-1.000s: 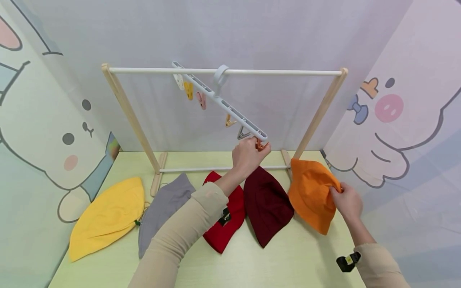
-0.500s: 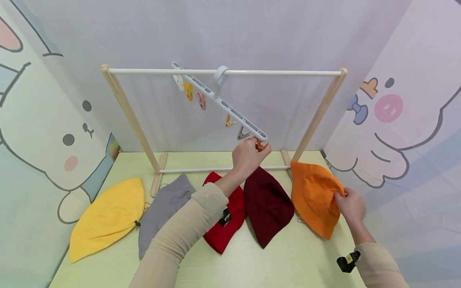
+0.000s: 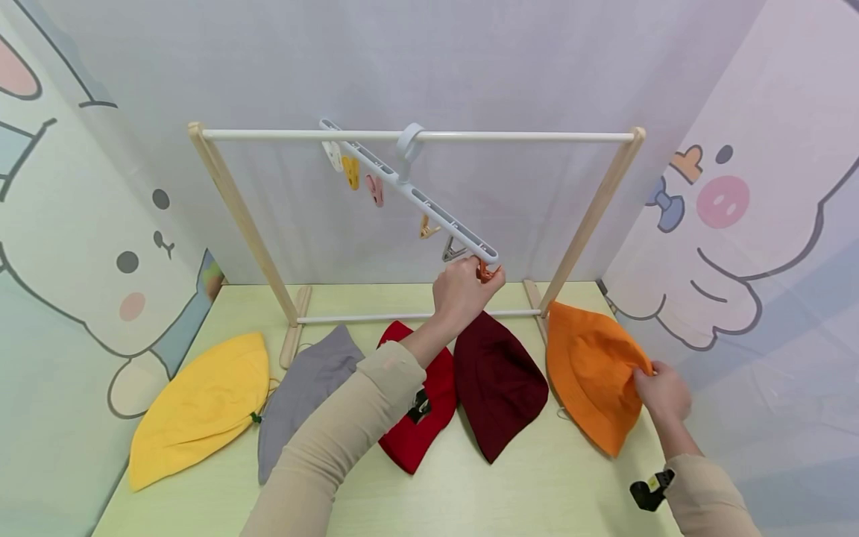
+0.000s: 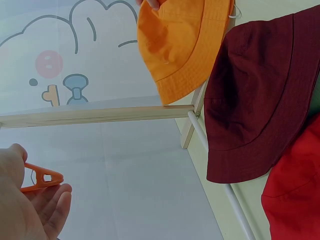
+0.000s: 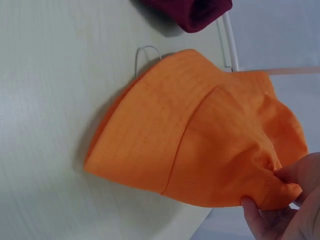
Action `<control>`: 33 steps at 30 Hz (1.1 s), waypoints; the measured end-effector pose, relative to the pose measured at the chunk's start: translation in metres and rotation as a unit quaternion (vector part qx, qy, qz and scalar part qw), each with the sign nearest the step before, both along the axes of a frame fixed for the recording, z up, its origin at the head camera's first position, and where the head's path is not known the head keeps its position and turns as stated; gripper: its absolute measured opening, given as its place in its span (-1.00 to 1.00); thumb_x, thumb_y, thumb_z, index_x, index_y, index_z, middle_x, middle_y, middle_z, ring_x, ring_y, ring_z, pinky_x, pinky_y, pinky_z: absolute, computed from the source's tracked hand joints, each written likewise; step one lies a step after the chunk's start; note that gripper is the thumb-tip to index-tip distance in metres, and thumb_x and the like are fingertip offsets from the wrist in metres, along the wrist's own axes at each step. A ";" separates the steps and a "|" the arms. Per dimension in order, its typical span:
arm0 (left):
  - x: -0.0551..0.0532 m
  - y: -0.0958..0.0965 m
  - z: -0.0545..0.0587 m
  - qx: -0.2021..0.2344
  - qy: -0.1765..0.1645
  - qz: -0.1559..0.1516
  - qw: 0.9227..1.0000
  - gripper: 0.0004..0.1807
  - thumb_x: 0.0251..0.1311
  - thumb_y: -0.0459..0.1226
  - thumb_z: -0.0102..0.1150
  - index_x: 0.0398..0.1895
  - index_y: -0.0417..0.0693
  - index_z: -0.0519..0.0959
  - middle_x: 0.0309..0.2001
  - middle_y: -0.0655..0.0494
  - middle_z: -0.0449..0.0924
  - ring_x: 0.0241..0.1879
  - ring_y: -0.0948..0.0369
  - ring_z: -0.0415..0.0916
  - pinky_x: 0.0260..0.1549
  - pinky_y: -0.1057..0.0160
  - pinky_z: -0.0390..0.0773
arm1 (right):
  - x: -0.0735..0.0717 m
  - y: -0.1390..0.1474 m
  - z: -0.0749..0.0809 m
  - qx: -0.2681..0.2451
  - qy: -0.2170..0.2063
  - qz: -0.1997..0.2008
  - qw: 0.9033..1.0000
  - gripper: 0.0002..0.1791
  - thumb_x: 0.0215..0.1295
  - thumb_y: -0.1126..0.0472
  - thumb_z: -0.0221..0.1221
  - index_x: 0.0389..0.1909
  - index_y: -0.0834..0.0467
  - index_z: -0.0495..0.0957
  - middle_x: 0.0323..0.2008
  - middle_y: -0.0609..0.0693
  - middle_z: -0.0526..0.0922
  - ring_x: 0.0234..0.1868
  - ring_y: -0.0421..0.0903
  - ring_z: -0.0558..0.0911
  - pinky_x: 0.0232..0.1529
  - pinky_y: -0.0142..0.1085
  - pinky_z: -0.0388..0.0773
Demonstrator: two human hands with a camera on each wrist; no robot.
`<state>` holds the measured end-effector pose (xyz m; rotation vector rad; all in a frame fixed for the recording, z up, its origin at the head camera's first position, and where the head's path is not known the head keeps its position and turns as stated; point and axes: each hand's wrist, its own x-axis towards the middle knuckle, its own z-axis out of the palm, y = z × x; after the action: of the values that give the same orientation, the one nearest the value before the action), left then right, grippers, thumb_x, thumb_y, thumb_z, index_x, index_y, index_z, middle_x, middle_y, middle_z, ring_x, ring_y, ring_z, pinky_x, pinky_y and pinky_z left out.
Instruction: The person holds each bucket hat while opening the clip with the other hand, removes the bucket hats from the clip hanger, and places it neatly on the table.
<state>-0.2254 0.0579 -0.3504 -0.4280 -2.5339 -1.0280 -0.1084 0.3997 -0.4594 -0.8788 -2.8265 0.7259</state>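
Note:
At the near end of the white hanger (image 3: 443, 216), my left hand (image 3: 463, 289) pinches an orange clothespin (image 4: 46, 178) between thumb and fingers. The clothespin's tip points away from the palm in the left wrist view. My right hand (image 3: 664, 391) grips the crown of an orange bucket hat (image 3: 593, 373) at the right side of the table. The hat's brim faces left, and a thin pale cord loop (image 5: 145, 49) shows at the brim's edge. Beside it lies a maroon bucket hat (image 3: 499, 380).
A wooden rack with a white top rod (image 3: 523, 136) carries the hanger. More clothespins hang along it, including a yellow one (image 3: 351, 172) and a grey one (image 3: 452, 249). On the table lie a red hat (image 3: 436, 395), a grey hat (image 3: 302, 395) and a yellow hat (image 3: 201, 410).
My right hand has moved slightly right and toward me, drawing the orange hat with it, away from the maroon hat. My left hand has stayed at the clothespin.

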 end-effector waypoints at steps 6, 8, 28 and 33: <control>0.000 0.000 0.000 -0.002 0.000 0.002 1.000 -0.68 0.11 0.07 0.06 -0.60 0.10 0.47 -0.62 0.30 0.48 -0.75 0.32 0.31 -0.81 0.41 0.26 | 0.005 0.008 -0.005 0.001 -0.014 -0.004 1.000 -0.54 0.24 0.06 -0.08 -0.08 0.39 0.45 -0.37 0.28 0.54 -0.35 0.16 0.46 -0.48 -0.19 0.26; 0.001 0.001 0.000 -0.002 0.001 0.003 1.000 -0.68 0.11 0.07 0.06 -0.60 0.10 0.47 -0.63 0.29 0.48 -0.75 0.32 0.30 -0.82 0.41 0.25 | 0.006 0.009 -0.006 0.003 -0.014 -0.008 1.000 -0.55 0.24 0.06 -0.08 -0.10 0.38 0.45 -0.41 0.26 0.53 -0.37 0.16 0.46 -0.50 -0.20 0.25; -0.001 0.005 0.003 -0.004 0.002 0.003 1.000 -0.68 0.11 0.07 0.04 -0.62 0.11 0.46 -0.65 0.30 0.43 -0.74 0.32 0.29 -0.81 0.41 0.24 | 0.016 0.021 -0.030 0.009 -0.055 -0.026 0.998 -0.44 0.28 0.02 -0.18 0.07 0.42 0.30 -0.04 0.47 0.41 -0.17 0.37 0.45 -0.38 0.04 0.36; -0.001 0.007 0.003 0.000 0.002 0.005 1.000 -0.68 0.11 0.06 0.05 -0.63 0.10 0.46 -0.66 0.29 0.42 -0.74 0.31 0.28 -0.81 0.41 0.23 | 0.017 0.022 -0.037 -0.003 -0.054 -0.035 0.998 -0.40 0.28 0.00 -0.17 0.11 0.43 0.24 -0.02 0.47 0.39 -0.14 0.38 0.43 -0.31 0.07 0.35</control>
<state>-0.2267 0.0644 -0.3475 -0.4174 -2.5308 -1.0231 -0.0918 0.4220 -0.4964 -1.0428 -2.8714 0.6976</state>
